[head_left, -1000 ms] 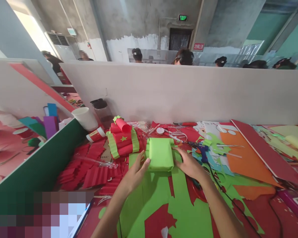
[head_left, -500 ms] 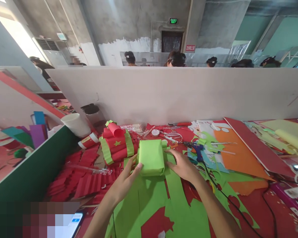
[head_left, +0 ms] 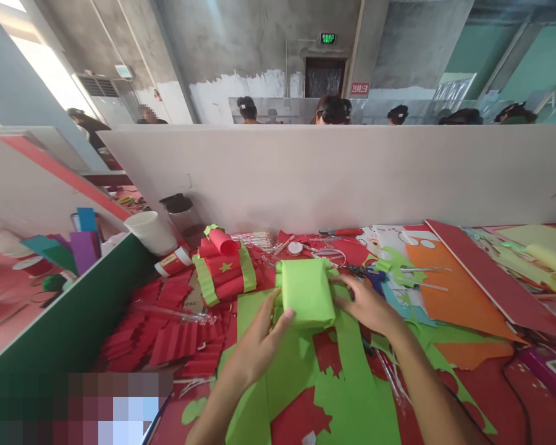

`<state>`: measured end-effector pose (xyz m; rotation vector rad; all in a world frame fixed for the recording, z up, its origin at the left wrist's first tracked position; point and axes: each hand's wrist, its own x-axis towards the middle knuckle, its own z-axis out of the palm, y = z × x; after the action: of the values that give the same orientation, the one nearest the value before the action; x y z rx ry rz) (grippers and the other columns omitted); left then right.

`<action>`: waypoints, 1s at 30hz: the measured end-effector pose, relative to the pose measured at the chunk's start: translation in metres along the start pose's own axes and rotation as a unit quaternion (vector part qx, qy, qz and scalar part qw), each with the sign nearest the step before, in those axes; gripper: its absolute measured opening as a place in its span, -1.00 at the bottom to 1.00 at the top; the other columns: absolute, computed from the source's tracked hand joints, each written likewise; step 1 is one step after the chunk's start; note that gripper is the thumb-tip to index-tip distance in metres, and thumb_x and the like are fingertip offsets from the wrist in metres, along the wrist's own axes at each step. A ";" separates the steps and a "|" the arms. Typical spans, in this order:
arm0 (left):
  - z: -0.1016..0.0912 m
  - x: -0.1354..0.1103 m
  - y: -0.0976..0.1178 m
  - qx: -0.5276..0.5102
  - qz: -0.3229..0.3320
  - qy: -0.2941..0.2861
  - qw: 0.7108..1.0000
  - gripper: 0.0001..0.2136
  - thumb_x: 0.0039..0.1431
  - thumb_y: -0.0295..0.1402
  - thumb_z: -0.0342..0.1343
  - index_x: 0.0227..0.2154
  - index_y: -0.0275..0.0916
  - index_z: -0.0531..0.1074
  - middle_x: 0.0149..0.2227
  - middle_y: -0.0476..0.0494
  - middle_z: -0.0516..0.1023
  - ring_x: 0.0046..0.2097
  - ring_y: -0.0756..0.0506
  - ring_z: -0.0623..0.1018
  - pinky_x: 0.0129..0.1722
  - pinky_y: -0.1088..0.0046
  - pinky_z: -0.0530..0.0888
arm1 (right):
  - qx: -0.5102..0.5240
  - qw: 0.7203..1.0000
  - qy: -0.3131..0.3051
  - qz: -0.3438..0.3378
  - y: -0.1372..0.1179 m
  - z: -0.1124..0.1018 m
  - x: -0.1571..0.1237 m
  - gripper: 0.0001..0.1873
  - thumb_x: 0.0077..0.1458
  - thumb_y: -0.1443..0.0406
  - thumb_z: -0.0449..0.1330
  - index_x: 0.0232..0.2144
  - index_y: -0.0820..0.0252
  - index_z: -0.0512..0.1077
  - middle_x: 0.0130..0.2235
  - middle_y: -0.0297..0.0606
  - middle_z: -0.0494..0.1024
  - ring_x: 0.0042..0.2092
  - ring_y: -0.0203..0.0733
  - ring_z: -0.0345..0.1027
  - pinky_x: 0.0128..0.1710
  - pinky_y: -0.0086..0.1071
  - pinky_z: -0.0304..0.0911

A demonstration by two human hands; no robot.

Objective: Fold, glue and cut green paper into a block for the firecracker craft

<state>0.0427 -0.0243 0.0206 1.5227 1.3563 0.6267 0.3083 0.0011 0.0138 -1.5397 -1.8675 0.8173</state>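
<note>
A: At the back of the room I have a bare grey wall, with a white partition in front of it. What's on the red tabletop nearest us?

B: From my seat I see the green block mid-table, short of the partition, resting over loose green sheets. The star-marked red piece sits beyond the left hand; a blue-handled tool lies beyond the right hand.

A: And the grip?

B: The left hand takes the block's left flank, fingers curved, thumb at the near left corner. The right hand cups the opposite side, fingers bent. So it's held between both, though I can't tell how hard either presses.

A: How do you expect it to handle?

B: Light, I'd guess. The wrapping looks thin and not very slippery, but soft enough to crease or dent. The core is hidden, so I can't say how firm it is.

A: Where would you take hold?

B: Low on the two sides, flat fingers, even pressure. I'd stay off the corners, where a thumb could dimple the covering, and off the small roll at its far edge, which looks easy to crush. I'd also watch the sheets underneath: they could drag along.
</note>
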 end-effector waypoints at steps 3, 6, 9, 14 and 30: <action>0.020 0.003 0.022 0.033 0.032 -0.002 0.999 -0.30 0.26 0.15 -0.14 0.35 -0.10 0.00 0.38 -0.20 0.06 0.34 -0.34 0.17 0.30 0.03 0.17 | 0.005 0.999 0.022 0.031 0.010 -0.026 -0.008 -0.52 0.15 0.15 0.19 0.13 -0.02 0.37 0.17 -0.23 0.44 0.15 0.06 0.33 0.11 -0.07 0.28; 0.037 0.008 0.041 0.047 0.097 -0.009 0.994 -0.32 0.29 0.14 -0.21 0.35 -0.11 0.00 0.35 -0.22 0.15 0.32 -0.30 0.22 0.28 0.08 0.20 | 0.046 0.997 0.046 0.052 0.023 -0.047 -0.015 -0.49 0.16 0.11 0.18 0.15 0.00 0.35 0.16 -0.16 0.45 0.08 0.08 0.40 -0.01 -0.12 0.40; 0.043 0.011 0.050 0.064 0.095 -0.017 0.993 -0.29 0.27 0.17 -0.23 0.35 -0.12 0.01 0.36 -0.24 0.13 0.33 -0.32 0.21 0.28 0.06 0.19 | 0.057 0.995 0.068 0.050 0.032 -0.056 -0.017 -0.50 0.15 0.13 0.18 0.14 0.02 0.36 0.16 -0.17 0.45 0.10 0.10 0.40 -0.04 -0.16 0.42; 0.024 0.002 0.031 0.067 0.048 -0.006 0.997 -0.30 0.25 0.18 -0.20 0.35 -0.06 -0.01 0.37 -0.18 0.11 0.35 -0.32 0.15 0.29 0.05 0.18 | 0.041 0.998 0.043 0.021 0.021 -0.031 -0.007 -0.57 0.13 0.16 0.20 0.06 0.02 0.43 0.12 -0.21 0.49 0.11 0.07 0.38 0.03 -0.15 0.36; -0.021 -0.011 -0.024 0.068 -0.004 0.013 0.998 -0.33 0.25 0.13 -0.12 0.32 -0.07 0.08 0.34 -0.18 0.19 0.31 -0.32 0.26 0.27 0.03 0.19 | 0.060 0.998 -0.015 -0.001 0.006 0.041 0.015 -0.60 0.08 0.30 0.19 0.01 0.09 0.43 0.00 -0.20 0.56 0.00 -0.01 0.44 -0.03 -0.21 0.31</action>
<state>0.0114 -0.0300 0.0094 1.6224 1.4486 0.5599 0.2786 0.0128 -0.0165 -1.4593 -1.8056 0.9398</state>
